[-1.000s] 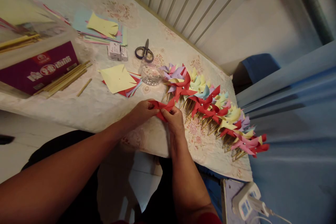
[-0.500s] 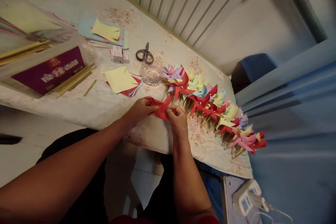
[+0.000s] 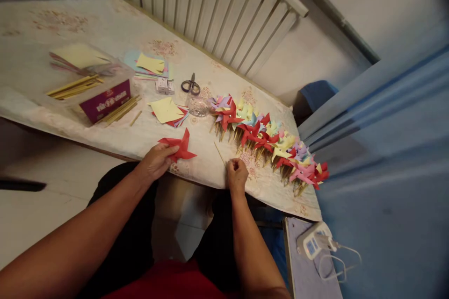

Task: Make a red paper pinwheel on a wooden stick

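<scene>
My left hand [image 3: 156, 160] pinches a red paper pinwheel [image 3: 183, 145] by one side, above the table's front edge. Its blades are folded into a four-pointed shape. To the right, my right hand [image 3: 237, 174] is closed with the fingers curled, at the lower end of a thin wooden stick [image 3: 219, 153] that slants up and left. Pinwheel and stick are apart. Beyond the hands lie a stack of cut paper squares [image 3: 166, 110] with a yellow one on top, and a clear dish [image 3: 198, 107] of small shiny pieces.
Finished pinwheels [image 3: 266, 141] on sticks stand in a long row at the right. Scissors [image 3: 191, 85], small white boxes [image 3: 164, 86] and more paper [image 3: 150, 63] lie farther back. A clear bin [image 3: 107, 101] with a purple label and loose sticks [image 3: 121, 111] is at left.
My hands have moved apart. The red paper, earlier held folded between both, is now in my left hand alone and spread into a pinwheel. A stick now shows at my right hand.
</scene>
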The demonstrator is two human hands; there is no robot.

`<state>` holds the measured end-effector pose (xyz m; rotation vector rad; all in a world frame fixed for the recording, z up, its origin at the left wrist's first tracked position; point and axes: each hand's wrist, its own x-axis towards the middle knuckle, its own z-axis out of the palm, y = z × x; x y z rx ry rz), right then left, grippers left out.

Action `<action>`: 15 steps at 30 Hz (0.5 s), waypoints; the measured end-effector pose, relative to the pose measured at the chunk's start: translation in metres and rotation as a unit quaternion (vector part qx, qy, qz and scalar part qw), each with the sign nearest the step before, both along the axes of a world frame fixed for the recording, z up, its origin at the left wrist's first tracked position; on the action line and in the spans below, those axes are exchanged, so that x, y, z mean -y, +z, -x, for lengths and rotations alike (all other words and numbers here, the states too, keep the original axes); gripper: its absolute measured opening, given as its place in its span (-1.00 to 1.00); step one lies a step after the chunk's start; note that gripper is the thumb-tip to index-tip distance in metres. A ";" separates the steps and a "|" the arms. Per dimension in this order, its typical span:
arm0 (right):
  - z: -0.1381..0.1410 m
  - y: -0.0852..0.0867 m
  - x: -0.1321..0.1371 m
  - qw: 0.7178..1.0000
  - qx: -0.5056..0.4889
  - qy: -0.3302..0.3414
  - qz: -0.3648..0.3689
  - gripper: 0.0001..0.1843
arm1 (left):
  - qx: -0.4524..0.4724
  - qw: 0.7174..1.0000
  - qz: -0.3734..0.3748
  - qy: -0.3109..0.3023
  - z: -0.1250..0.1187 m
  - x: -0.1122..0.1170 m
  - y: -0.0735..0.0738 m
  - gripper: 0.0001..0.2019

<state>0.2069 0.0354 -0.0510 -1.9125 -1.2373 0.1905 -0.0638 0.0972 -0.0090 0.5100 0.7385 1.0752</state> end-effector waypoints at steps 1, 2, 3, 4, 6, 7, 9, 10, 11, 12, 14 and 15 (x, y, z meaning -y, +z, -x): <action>0.002 -0.002 -0.002 0.999 0.042 0.011 0.004 -0.77 | 0.002 1.000 0.003 -0.008 0.007 0.006 -0.001 -0.78; 0.005 -0.003 -0.004 0.996 0.084 0.023 0.014 -0.78 | 0.002 1.000 0.003 -0.015 0.013 0.012 -0.001 -0.79; 0.007 -0.004 -0.005 0.992 0.118 0.034 0.026 -0.79 | 0.002 1.000 -0.002 -0.019 0.020 0.017 -0.002 -0.80; 0.009 -0.005 -0.006 0.988 0.144 0.045 0.037 -0.80 | 0.000 1.000 -0.005 -0.026 0.026 0.023 -0.002 -0.80; 0.011 -0.005 -0.007 0.982 0.169 0.063 0.048 -0.79 | -0.003 0.999 -0.011 -0.031 0.036 0.034 -0.001 -0.82; 0.011 -0.004 -0.006 0.981 0.172 0.071 0.049 -0.78 | -0.003 0.999 -0.013 -0.033 0.041 0.040 -0.001 -0.83; 0.011 -0.004 -0.004 0.980 0.172 0.084 0.046 -0.78 | 0.001 0.999 -0.017 -0.041 0.049 0.050 -0.001 -0.82; 0.010 -0.004 -0.002 0.980 0.172 0.090 0.046 -0.77 | 0.004 0.999 -0.017 -0.044 0.053 0.054 -0.001 -0.81; 0.010 -0.005 -0.001 0.979 0.173 0.096 0.046 -0.77 | 0.008 0.999 -0.016 -0.045 0.056 0.058 -0.001 -0.80; 0.009 -0.005 0.001 0.979 0.173 0.100 0.046 -0.76 | 0.011 0.999 -0.013 -0.044 0.059 0.061 -0.002 -0.80; 0.009 -0.006 0.003 0.978 0.172 0.106 0.046 -0.75 | 0.015 0.999 -0.008 -0.041 0.063 0.066 -0.002 -0.77; 0.010 -0.007 0.005 0.978 0.172 0.106 0.045 -0.74 | 0.017 0.999 -0.005 -0.043 0.064 0.068 -0.002 -0.76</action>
